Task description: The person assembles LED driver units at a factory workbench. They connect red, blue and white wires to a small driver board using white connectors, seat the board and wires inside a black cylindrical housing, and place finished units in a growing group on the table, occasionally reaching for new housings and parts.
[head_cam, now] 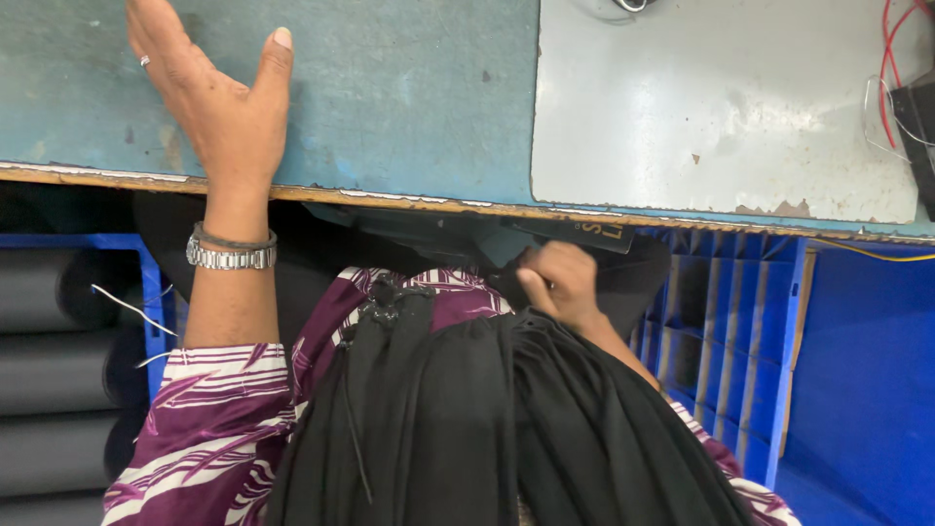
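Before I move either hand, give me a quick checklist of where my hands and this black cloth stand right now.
1. Left hand flat on the blue-green table, fingers spread, holding nothing: ok.
2. Right hand below the table edge, fingers curled at the black cloth in the lap: ok, though whether the grip is firm: cannot tell.
3. Black cloth gathered in folds over the lap, not on the table: ok.
4. Grey plate set in the table, bare where visible: ok.
5. Red wires at the far right, apart from both hands: ok.
6. Wristwatch on the left wrist, free of the cloth: ok.
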